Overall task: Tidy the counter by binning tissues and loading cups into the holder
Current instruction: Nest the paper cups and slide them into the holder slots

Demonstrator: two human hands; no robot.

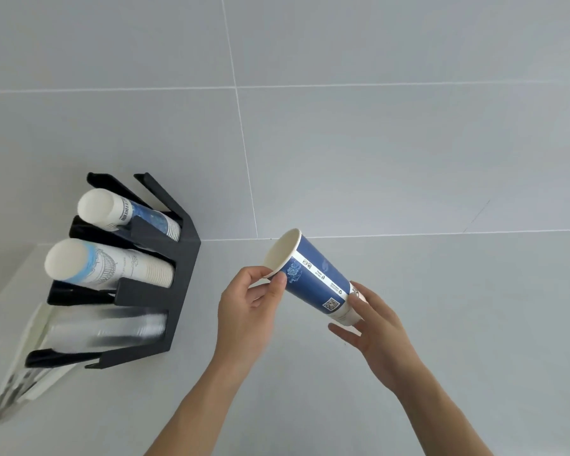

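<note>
Cup-loading step. Left hand [244, 311] and right hand [372, 327] are holding a tilted blue-and-white paper cup [313, 278], fingers clamped on rim and base, just right of the black three-slot holder [178, 274] (slots already stocked). Next: turning it base-outward and nesting it.

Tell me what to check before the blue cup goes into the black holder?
1. Cup held firmly: ok. The left hand pinches the rim of the blue cup and the right hand grips its base.
2. Cup facing the same way as the stacks: not ok. Its open mouth points up and left, while the stacks in the holder show their closed bottoms.
3. Matching stack exists: ok. The top stack shows blue print.
4. Room left in that slot: cannot tell.
5. Bottom slot contents: cannot tell, too blurred.
6. Path to the holder free: ok, bare counter lies between.
</note>
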